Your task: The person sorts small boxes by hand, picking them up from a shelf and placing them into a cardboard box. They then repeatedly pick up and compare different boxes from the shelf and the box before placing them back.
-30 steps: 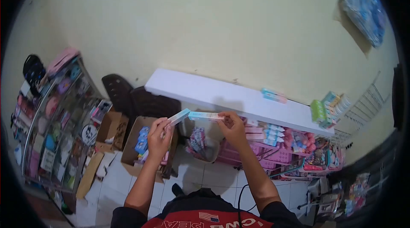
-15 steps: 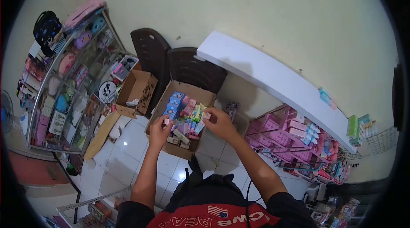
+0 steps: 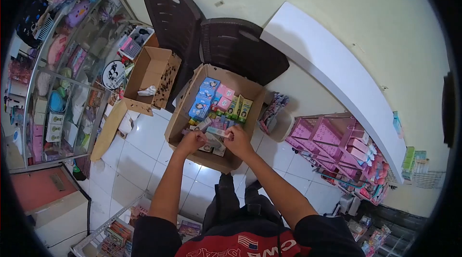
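From here I see the right hand (image 3: 239, 142) clamped on one end of a slim carton (image 3: 218, 132), probably light, stiff yet crushable; I'd hold its edges. I can't tell the left hand's (image 3: 190, 142) grip.

We see a brown, matt cardboard box (image 3: 253, 97), dark brown, smooth plastic chairs (image 3: 242, 45) and glossy white floor tiles (image 3: 129, 166).
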Demonstrator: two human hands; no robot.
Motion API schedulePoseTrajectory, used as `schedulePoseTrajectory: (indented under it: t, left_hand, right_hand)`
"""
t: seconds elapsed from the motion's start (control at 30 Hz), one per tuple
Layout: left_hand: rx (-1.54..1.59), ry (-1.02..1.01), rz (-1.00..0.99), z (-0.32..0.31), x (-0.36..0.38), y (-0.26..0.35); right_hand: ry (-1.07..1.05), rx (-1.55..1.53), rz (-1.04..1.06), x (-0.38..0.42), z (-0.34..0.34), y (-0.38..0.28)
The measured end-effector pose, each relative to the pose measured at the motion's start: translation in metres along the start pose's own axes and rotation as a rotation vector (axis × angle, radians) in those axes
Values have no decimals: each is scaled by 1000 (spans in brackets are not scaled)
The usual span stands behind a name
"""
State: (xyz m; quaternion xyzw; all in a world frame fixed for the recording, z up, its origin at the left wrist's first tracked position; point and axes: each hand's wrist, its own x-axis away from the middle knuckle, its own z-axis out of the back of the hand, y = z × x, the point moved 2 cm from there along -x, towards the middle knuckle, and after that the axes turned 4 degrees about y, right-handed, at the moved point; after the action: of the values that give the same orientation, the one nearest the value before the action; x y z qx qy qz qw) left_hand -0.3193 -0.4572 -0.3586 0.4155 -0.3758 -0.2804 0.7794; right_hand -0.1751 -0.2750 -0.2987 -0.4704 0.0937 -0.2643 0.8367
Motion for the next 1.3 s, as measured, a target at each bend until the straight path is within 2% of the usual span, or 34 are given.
schedulePoseTrajectory:
  t: [0.1,0.17,0.3,0.37,0.4,0.47,0.5,0.57,0.67,0.8,0.9,1.0,1.07,1.2,1.27,1.3]
  left_hand:
    - [116,-103,122,-16,-8,-28]
    - [-52,-210,148,-27,-13,-36]
    - [-23,-302,160,-50,-15,-49]
    - [-110,-354,134,-61,-17,-55]
    - [-108,-356,135,-69,-20,-60]
    - [-86,-382,187,-86,-20,-69]
    - [-86,-381,185,-91,-19,-65]
    - [-208,-360,207,-98,-17,-52]
    - [-280,-373,307,-106,-15,-38]
    - [-362,-407,265,-116,-14,-37]
    - [-398,-415,264,-114,-16,-35]
    - [-419,-380,250,-112,-16,-35]
    - [-367,-360,272,-103,-13,-25]
    - [-320,-363,166,-86,-8,-7]
    - [-255,-224,144,-84,-5,-8]
    - [-258,-221,139,-80,-4,-2]
  right_hand:
    - [-2,-30,-99,2,-11,15]
    - [-37,23,-150,5,-15,24]
    - [-96,183,-111,3,-17,42]
    - [-280,285,-170,0,-13,42]
    - [-281,286,-172,-1,-12,42]
    - [-439,453,-80,-2,-14,41]
    - [-439,454,-78,-3,-17,44]
    - [-646,574,-158,2,-32,61]
    - [-704,646,-101,11,-47,72]
    - [-715,658,-102,22,-57,80]
    - [-641,607,-166,25,-61,87]
    - [-740,588,-131,21,-58,82]
    - [-756,473,-208,18,-58,83]
    - [-694,482,-163,13,-45,65]
    - [-627,434,-57,11,-42,66]
    - [-621,434,-53,9,-37,62]
